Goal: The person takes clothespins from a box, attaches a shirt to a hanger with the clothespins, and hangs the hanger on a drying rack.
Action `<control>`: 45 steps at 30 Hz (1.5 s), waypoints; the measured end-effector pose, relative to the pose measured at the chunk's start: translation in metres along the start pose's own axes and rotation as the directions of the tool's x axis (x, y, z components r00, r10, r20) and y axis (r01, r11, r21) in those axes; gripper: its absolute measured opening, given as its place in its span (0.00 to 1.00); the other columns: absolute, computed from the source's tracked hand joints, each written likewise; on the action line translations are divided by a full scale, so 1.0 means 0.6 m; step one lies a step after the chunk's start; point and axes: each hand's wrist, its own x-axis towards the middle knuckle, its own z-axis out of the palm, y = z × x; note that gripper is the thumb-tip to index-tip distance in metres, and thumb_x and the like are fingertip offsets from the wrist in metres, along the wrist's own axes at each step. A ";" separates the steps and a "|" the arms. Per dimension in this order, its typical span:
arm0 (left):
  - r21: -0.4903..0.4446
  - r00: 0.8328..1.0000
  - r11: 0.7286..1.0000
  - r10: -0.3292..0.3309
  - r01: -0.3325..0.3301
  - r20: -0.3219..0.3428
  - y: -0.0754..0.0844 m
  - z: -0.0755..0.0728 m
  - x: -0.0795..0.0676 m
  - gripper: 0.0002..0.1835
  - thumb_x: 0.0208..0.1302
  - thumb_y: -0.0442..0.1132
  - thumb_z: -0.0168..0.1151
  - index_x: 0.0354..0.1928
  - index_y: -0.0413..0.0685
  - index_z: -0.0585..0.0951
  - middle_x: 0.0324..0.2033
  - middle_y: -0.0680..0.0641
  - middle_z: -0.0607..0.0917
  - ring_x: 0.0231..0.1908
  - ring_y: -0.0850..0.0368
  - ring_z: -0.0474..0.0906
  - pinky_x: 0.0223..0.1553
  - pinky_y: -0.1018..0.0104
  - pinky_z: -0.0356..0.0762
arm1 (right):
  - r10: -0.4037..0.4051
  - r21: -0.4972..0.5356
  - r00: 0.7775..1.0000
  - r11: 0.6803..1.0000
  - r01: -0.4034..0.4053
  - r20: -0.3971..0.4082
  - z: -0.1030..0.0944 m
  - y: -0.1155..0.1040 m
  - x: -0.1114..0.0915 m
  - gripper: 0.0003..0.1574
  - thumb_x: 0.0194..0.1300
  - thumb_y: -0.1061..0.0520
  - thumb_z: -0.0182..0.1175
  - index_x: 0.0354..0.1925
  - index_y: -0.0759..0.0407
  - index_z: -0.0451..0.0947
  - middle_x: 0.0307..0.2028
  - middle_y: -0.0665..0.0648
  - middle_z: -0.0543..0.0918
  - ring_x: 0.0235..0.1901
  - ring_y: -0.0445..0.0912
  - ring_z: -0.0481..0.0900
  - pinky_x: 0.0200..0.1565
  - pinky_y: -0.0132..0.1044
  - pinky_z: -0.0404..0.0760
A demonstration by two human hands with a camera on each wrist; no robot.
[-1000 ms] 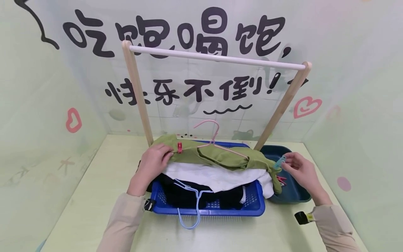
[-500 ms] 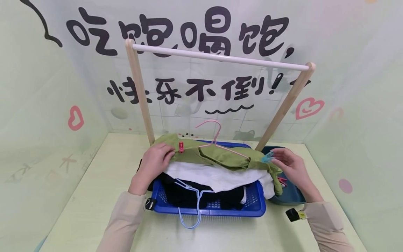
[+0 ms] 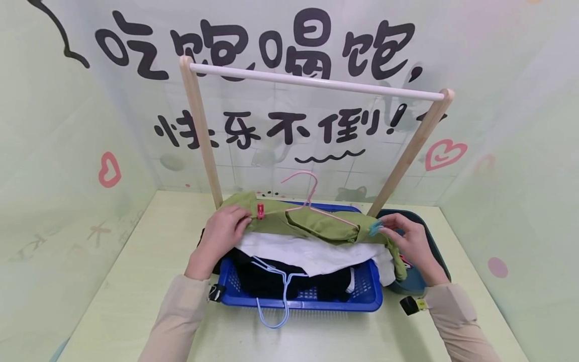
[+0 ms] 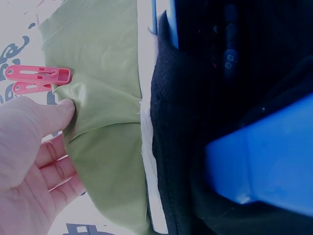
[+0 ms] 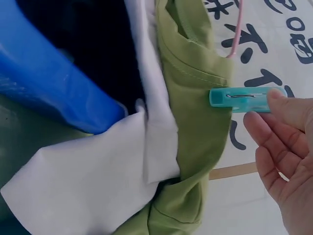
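I read "吃饱喝饱, 快乐不倒!" on the backdrop (image 3: 113,125). The right hand (image 3: 412,242) pinches a teal clip (image 5: 239,99) at the green garment (image 3: 271,223) over the blue basket (image 3: 325,304); the left hand (image 3: 220,232) pinches the green garment. Only my right-wrist view shows the teal clip's spring (image 5: 247,96).

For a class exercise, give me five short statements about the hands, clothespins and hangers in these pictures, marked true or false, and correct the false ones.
1. The right grip pinches a teal clothespin. True.
2. The blue hanger overhangs the near rim of the blue basket. True.
3. The left grip pinches the blue hanger. False: it pinches the green garment.
4. A red clothespin is clipped to the green garment. True.
5. The pink hanger hangs from the white bar. False: it sits lower, apart from the white bar.
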 end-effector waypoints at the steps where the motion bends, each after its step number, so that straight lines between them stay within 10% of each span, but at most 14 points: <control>1: 0.000 1.000 1.000 0.000 0.000 0.000 0.000 0.000 0.000 0.05 0.57 0.31 0.65 0.35 0.37 0.83 0.31 0.43 0.84 0.33 0.46 0.80 0.36 0.53 0.78 | 0.003 0.001 1.000 1.000 -0.003 0.013 0.001 0.000 0.000 0.16 0.49 0.75 0.66 0.38 0.66 0.79 0.28 0.58 0.83 0.30 0.31 0.77 0.35 0.20 0.73; 14: 0.005 1.000 1.000 0.008 -0.008 -0.010 -0.002 0.009 0.000 0.04 0.55 0.30 0.66 0.34 0.38 0.83 0.30 0.44 0.83 0.31 0.47 0.79 0.35 0.53 0.77 | 0.158 -0.115 0.970 0.984 -0.139 0.184 0.001 0.014 -0.015 0.21 0.51 0.70 0.67 0.45 0.67 0.75 0.36 0.60 0.82 0.35 0.53 0.80 0.35 0.44 0.80; 31: -0.033 1.000 0.999 -0.005 0.004 -0.015 0.003 0.007 0.011 0.04 0.56 0.30 0.65 0.35 0.40 0.80 0.31 0.43 0.84 0.30 0.47 0.79 0.30 0.54 0.77 | -0.003 -0.180 1.000 0.984 0.008 0.031 0.000 0.022 -0.011 0.14 0.45 0.77 0.64 0.30 0.65 0.77 0.27 0.56 0.80 0.25 0.46 0.77 0.27 0.39 0.80; 45: -0.012 0.994 0.996 0.092 -0.093 -0.066 0.021 -0.035 0.091 0.04 0.57 0.29 0.64 0.35 0.39 0.81 0.29 0.43 0.83 0.31 0.47 0.78 0.32 0.55 0.76 | -0.047 -0.101 0.989 0.994 0.034 -0.138 -0.036 -0.003 0.006 0.10 0.46 0.77 0.59 0.30 0.70 0.78 0.27 0.62 0.80 0.29 0.29 0.72 0.33 0.17 0.72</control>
